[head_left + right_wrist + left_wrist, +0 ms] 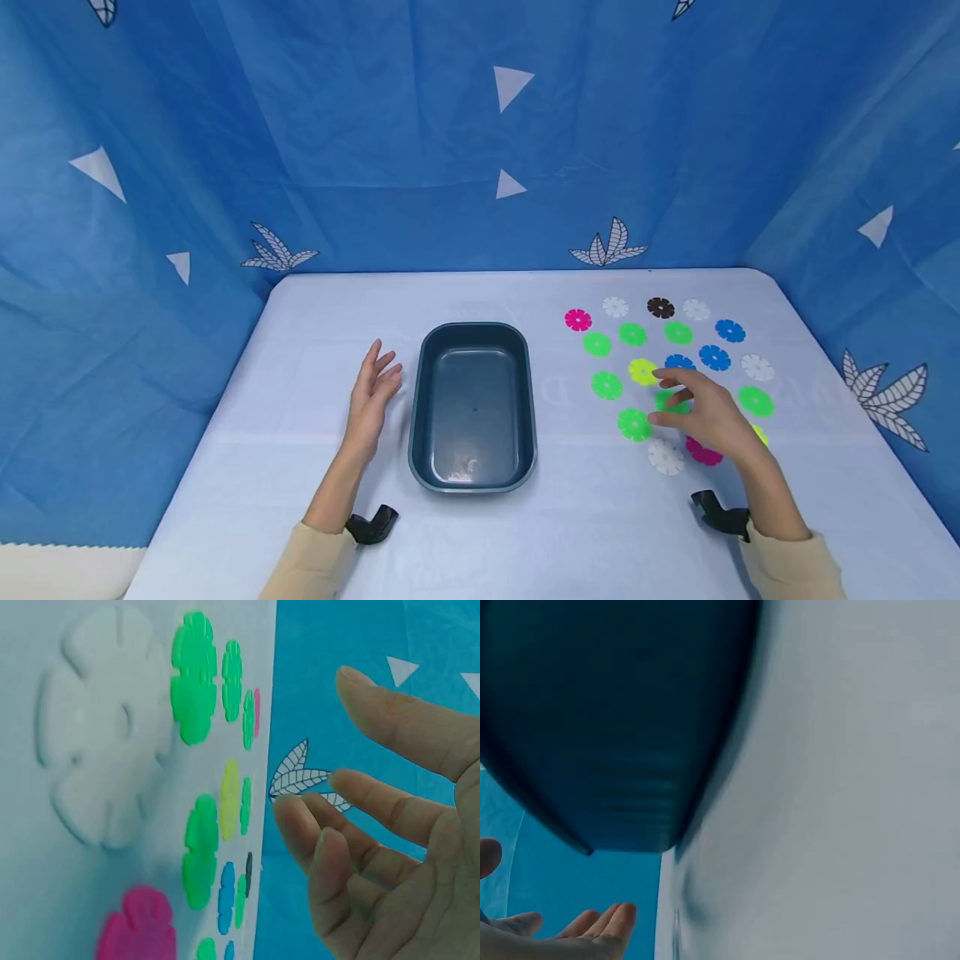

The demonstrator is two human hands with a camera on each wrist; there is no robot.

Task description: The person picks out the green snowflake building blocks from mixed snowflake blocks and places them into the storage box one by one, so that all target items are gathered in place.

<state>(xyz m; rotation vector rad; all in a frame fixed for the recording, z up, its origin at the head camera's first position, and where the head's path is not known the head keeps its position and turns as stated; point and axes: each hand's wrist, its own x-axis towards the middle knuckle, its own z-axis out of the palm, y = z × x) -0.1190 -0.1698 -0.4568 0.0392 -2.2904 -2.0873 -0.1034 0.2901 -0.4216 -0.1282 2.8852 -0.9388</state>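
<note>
An oblong dark blue-grey plastic tray (474, 479) stands in the middle of the table with nothing in it. Beside its left wall hovers my left hand (369, 404), fingers loosely bent and apart from the tray. On the right lie several flat, notched plastic flower discs, among them a white disc (666, 457), a green disc (634, 425) and a yellow disc (642, 372). My right hand (708, 410) is held over them, thumb and fingers spread, holding nothing. It partly covers a magenta disc (703, 452) and another green one. In the right wrist view the fingers (405, 727) stay clear of the discs.
A white cloth covers the table (300, 317). Blue curtains (375, 150) with white triangles and leaf prints hang behind and on both sides. More discs, such as a blue disc (730, 331) and a dark brown disc (661, 307), lie farther back.
</note>
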